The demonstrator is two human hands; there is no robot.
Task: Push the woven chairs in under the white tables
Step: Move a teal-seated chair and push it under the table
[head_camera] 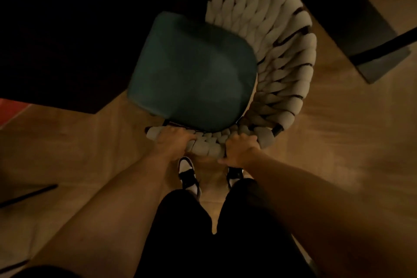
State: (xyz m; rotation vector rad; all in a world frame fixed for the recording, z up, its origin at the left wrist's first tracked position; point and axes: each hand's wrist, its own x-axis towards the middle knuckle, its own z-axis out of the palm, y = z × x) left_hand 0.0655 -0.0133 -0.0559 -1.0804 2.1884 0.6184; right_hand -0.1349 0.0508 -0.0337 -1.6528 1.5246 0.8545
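A woven chair (pixel 282 56) with a thick pale braided back and a teal seat cushion (pixel 194 74) stands directly below me on the wooden floor. My left hand (pixel 173 140) grips the near rim of the woven back on the left. My right hand (pixel 239 149) grips the same rim a little to the right. The chair's far left side reaches into a very dark area (pixel 79 29) where I cannot make out any table. The picture is dim and blurred.
My two feet in black-and-white shoes (pixel 189 176) stand just behind the chair. A dark flat base with a black bar (pixel 361 29) lies at the upper right. A thin black leg (pixel 29 195) crosses the floor at the lower left.
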